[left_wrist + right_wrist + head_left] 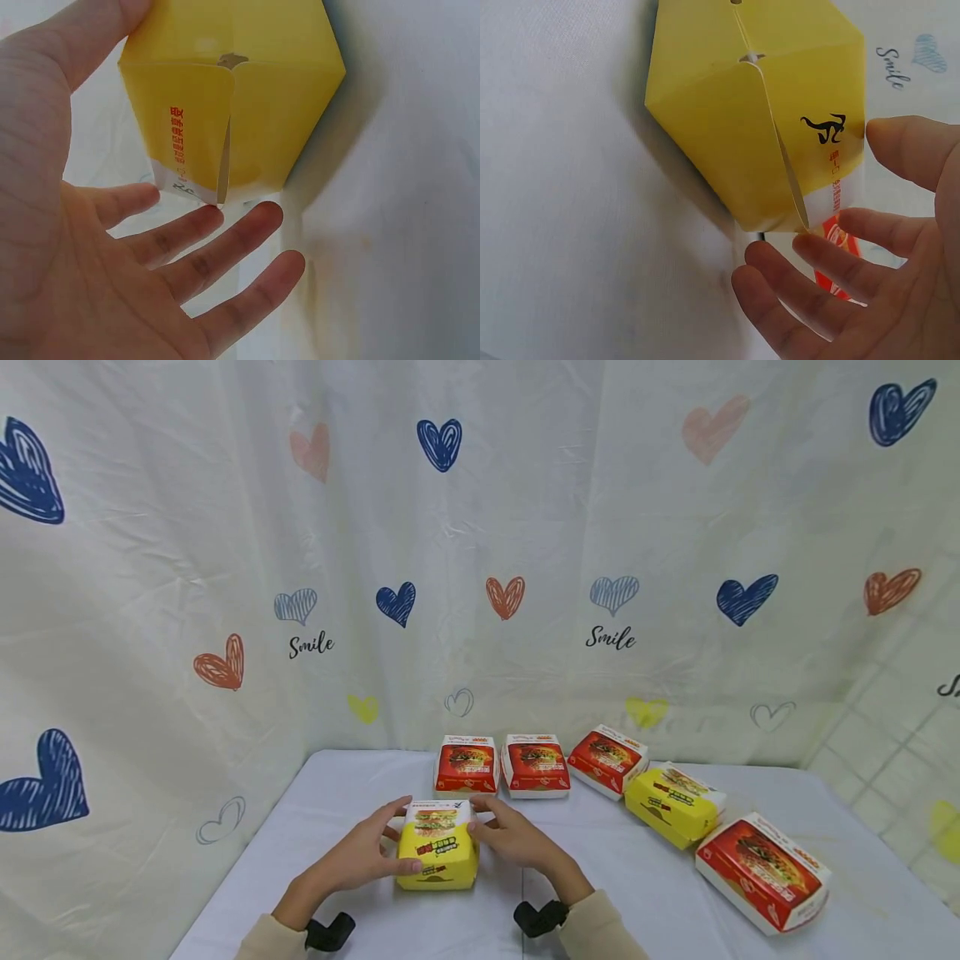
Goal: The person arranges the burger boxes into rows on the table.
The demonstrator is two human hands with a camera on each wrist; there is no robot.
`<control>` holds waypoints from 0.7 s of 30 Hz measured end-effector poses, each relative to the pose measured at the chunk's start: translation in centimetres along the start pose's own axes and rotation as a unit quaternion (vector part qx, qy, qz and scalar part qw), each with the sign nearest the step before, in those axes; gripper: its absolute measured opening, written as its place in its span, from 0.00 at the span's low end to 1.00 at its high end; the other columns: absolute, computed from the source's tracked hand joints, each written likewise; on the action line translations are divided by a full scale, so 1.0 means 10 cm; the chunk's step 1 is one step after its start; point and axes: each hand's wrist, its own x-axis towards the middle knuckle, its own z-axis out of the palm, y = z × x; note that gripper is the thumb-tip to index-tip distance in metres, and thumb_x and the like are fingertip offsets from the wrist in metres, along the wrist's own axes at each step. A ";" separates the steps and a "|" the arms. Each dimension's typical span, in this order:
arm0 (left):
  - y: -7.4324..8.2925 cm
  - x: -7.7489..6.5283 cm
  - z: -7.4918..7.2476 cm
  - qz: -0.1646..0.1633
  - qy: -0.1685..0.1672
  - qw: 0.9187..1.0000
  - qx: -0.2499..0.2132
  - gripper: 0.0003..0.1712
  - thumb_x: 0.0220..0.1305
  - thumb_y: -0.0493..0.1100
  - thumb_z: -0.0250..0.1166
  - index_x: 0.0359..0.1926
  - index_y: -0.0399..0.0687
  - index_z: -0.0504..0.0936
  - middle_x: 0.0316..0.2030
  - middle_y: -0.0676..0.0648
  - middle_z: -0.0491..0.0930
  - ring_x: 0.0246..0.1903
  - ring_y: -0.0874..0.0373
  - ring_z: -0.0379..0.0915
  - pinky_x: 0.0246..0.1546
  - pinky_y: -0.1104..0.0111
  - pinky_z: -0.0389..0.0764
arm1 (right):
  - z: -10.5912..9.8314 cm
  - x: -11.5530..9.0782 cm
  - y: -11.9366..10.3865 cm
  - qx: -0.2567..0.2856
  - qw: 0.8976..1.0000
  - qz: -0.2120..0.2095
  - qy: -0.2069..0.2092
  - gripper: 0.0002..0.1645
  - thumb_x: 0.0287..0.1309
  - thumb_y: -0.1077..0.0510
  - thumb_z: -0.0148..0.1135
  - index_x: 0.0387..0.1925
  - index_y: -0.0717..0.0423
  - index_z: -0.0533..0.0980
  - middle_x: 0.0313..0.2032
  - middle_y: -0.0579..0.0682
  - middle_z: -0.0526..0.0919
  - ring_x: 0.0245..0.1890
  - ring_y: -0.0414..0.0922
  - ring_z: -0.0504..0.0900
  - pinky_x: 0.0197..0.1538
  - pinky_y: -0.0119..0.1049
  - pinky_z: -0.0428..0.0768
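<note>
A yellow burger box (438, 853) with a burger picture on its lid sits on the white-covered table between both hands. My left hand (362, 853) is at its left side, thumb against the front part of the box. Its other fingers (232, 244) are spread, fairly straight, around the back edge. On the opposite side, my right hand (519, 837) has its thumb at the lid's right edge. In the right wrist view its fingers (840, 266) extend loosely near the box's back edge. The side flaps of the yellow box (720, 135) meet with a narrow gap. The lid looks closed.
Two red burger boxes (467, 767) (536, 767) stand side by side behind the yellow one. Rightward, a curved row holds a red box (606, 760), another yellow box (671, 802) and a larger-looking red box (761, 870). A heart-printed curtain (540, 527) hangs behind the table.
</note>
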 end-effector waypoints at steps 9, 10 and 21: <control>-0.03 0.03 0.02 0.008 -0.010 1.000 -0.013 0.63 0.49 0.68 0.77 0.79 0.58 0.57 0.74 0.47 0.66 0.58 0.51 0.75 0.44 0.60 0.82 | -0.04 -0.01 0.00 -0.006 1.000 0.002 -0.003 0.36 0.68 0.41 0.62 0.73 0.45 0.67 0.69 0.54 0.73 0.62 0.55 0.77 0.59 0.58 0.81; -0.03 0.03 0.02 0.009 -0.012 1.000 -0.015 0.62 0.49 0.68 0.77 0.79 0.58 0.57 0.74 0.47 0.66 0.58 0.50 0.75 0.44 0.59 0.83 | -0.05 -0.01 0.00 -0.006 1.000 0.002 -0.003 0.35 0.68 0.41 0.62 0.72 0.45 0.68 0.68 0.54 0.74 0.61 0.55 0.77 0.59 0.58 0.81; -0.08 0.03 -0.04 0.034 -0.029 0.998 -0.042 0.53 0.54 0.64 0.76 0.77 0.62 0.63 0.73 0.46 0.68 0.59 0.51 0.76 0.53 0.56 0.81 | -0.07 0.00 0.04 -0.015 1.000 0.005 -0.007 0.29 0.68 0.42 0.62 0.65 0.48 0.73 0.56 0.53 0.79 0.52 0.49 0.78 0.55 0.53 0.83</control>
